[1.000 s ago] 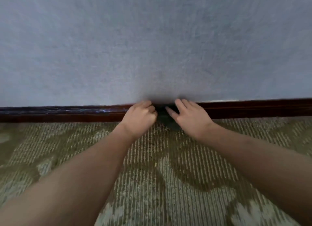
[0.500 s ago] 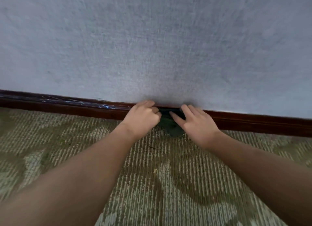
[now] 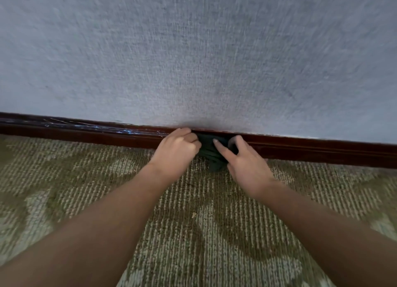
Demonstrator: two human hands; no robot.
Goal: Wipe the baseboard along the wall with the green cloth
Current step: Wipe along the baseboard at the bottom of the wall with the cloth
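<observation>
A dark green cloth [image 3: 209,152] is bunched against the dark red-brown baseboard [image 3: 86,134] that runs along the foot of the wall. My left hand [image 3: 177,152] grips the cloth's left end with curled fingers, knuckles up against the baseboard. My right hand [image 3: 245,164] is on the cloth's right side, thumb laid across the cloth and fingers curled behind it at the baseboard. Most of the cloth is hidden by both hands; a small tail hangs onto the carpet.
The textured grey-blue wall [image 3: 204,61] fills the upper half of the view. A patterned olive and beige carpet [image 3: 193,233] lies below. Pale scratch marks [image 3: 107,129] show on the baseboard left of my hands.
The view has tilted, so the baseboard now slopes down to the right. My right hand's fingers have curled round the cloth. Both hands stay at the same spot on the baseboard.
</observation>
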